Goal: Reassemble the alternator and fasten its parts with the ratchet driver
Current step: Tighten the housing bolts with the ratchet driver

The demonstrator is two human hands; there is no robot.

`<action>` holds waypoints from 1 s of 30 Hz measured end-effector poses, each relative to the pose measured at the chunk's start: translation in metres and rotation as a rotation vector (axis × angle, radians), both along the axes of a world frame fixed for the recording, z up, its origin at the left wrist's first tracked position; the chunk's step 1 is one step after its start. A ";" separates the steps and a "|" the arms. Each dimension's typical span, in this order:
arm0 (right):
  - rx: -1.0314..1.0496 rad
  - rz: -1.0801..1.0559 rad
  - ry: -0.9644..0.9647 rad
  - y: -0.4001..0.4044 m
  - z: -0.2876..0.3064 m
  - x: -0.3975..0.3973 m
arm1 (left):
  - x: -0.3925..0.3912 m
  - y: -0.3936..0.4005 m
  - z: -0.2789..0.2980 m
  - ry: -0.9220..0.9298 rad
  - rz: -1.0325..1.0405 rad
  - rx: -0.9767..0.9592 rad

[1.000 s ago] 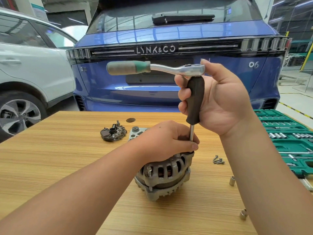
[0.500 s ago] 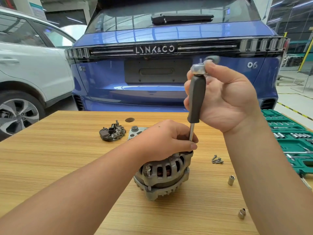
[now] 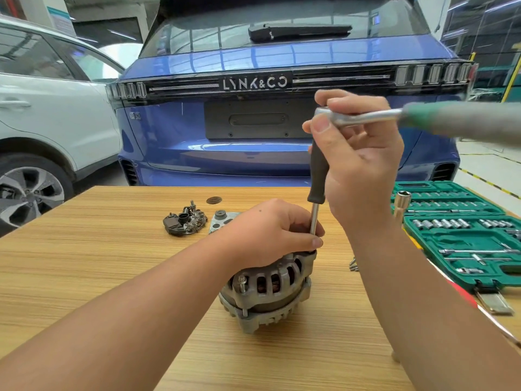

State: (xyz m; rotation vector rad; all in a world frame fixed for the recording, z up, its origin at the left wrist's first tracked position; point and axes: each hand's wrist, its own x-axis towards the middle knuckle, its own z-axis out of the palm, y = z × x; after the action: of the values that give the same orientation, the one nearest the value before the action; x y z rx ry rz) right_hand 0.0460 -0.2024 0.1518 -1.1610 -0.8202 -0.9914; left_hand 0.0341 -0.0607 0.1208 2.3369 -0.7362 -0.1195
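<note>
The grey alternator [image 3: 267,294] stands on the wooden table [image 3: 98,249]. My left hand [image 3: 270,230] rests on its top and pinches the metal shaft of the driver [image 3: 318,176] just above the housing. The driver has a black handle and stands upright. My right hand [image 3: 358,153] grips the black handle and the ratchet head on top of it. The ratchet handle [image 3: 456,119], silver with a green-grey grip, points to the right and is blurred. The bolt under the driver tip is hidden by my left hand.
A black rectifier part [image 3: 184,220] and a grey plate [image 3: 221,218] lie behind the alternator. Loose bolts [image 3: 353,265] lie to its right. An open green socket case [image 3: 465,235] fills the right side, with a socket [image 3: 401,204] standing at its edge. A blue car [image 3: 282,136] is beyond the table.
The ratchet handle has swung from pointing left, through pointing away from me, round to the right. My left hand and the alternator have stayed in place.
</note>
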 end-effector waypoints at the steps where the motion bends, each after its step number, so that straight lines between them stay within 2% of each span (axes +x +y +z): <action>1: -0.048 -0.110 -0.060 0.000 -0.002 0.002 | 0.000 0.000 -0.001 -0.007 0.000 0.000; 3: -0.080 -0.171 -0.120 0.002 -0.004 0.003 | 0.000 -0.001 -0.001 -0.012 0.001 -0.001; 5: -0.034 -0.045 -0.035 0.005 -0.002 -0.002 | 0.001 -0.001 -0.001 -0.014 0.007 0.002; 10: 0.125 0.412 0.398 -0.002 0.008 -0.007 | 0.002 -0.001 0.000 -0.017 0.011 0.035; 14: 0.105 0.784 0.756 -0.021 0.020 -0.003 | 0.002 -0.001 0.000 -0.015 0.005 0.039; 17: 0.060 0.869 0.720 -0.022 0.019 -0.004 | 0.001 -0.001 0.000 -0.014 0.005 0.028; 20: 0.039 0.694 0.516 -0.014 0.016 -0.007 | 0.000 0.000 0.000 -0.022 0.005 0.014; 24: -0.101 0.050 0.077 -0.006 0.011 -0.008 | -0.001 -0.001 -0.001 -0.026 0.010 -0.015; 26: -0.148 -0.171 -0.034 0.000 0.006 -0.008 | -0.001 -0.002 -0.001 -0.039 0.011 -0.003; 28: -0.098 -0.148 0.009 0.005 0.004 -0.010 | -0.002 -0.003 0.000 -0.040 0.010 0.011; 30: -0.019 0.028 0.145 0.006 0.007 -0.012 | -0.002 -0.003 0.002 -0.039 0.006 0.019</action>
State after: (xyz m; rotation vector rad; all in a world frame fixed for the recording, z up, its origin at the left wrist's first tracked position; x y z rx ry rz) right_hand 0.0343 -0.1965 0.1588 -1.2200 -0.7295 -0.8672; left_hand 0.0324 -0.0642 0.1226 2.3653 -0.7499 -0.0790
